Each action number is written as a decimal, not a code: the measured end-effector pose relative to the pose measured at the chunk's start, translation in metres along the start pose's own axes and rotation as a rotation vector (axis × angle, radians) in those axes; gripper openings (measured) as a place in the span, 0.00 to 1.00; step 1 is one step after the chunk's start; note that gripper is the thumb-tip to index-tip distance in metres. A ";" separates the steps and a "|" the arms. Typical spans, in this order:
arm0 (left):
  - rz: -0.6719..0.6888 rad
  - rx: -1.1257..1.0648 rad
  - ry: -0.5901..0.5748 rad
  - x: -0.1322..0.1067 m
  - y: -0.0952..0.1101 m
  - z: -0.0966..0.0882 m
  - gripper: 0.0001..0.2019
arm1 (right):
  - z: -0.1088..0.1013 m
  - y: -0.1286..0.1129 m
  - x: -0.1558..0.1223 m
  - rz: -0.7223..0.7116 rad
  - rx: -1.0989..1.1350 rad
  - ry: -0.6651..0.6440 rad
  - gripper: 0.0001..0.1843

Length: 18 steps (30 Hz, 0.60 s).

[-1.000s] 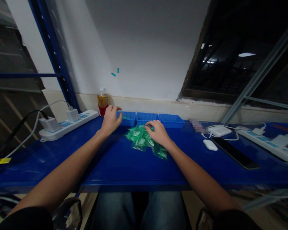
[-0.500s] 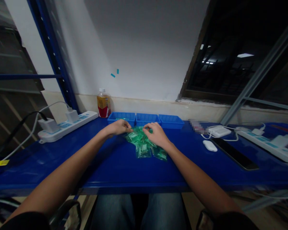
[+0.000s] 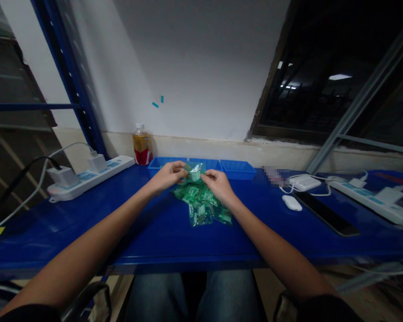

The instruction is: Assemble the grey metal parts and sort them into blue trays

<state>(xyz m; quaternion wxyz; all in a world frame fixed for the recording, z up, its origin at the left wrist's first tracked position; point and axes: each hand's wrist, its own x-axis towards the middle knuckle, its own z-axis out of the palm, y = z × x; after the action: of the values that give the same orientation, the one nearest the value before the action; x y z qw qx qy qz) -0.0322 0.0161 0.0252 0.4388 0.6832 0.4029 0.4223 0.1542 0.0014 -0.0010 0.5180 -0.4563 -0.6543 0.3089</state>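
Small green bag is held up in centre of frame, between two hands. Its left edge is pinched by fingers of left hand, right edge by fingers of right hand — both are closed on plastic. Just below, pile of similar packets is spread on blue bench. Behind — three blue trays are lined up, with bottle placed at left.

Green translucent packets, blue trays, blue tabletop, red-and-amber bottle
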 end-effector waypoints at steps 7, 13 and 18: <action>0.242 0.333 -0.028 0.002 -0.002 -0.003 0.07 | -0.007 -0.005 -0.001 -0.240 -0.331 0.105 0.09; 0.334 0.540 0.028 -0.001 -0.001 0.000 0.10 | -0.011 -0.005 -0.002 -0.361 -0.518 0.053 0.07; 0.478 0.551 0.238 -0.005 0.001 0.005 0.09 | -0.010 -0.007 -0.002 -0.263 -0.332 0.070 0.09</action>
<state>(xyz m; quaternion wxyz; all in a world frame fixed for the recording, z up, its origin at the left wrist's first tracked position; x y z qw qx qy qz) -0.0293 0.0102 0.0239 0.0781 0.7964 0.3788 0.4649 0.1618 -0.0035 0.0068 0.4939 -0.4564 -0.7318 0.1107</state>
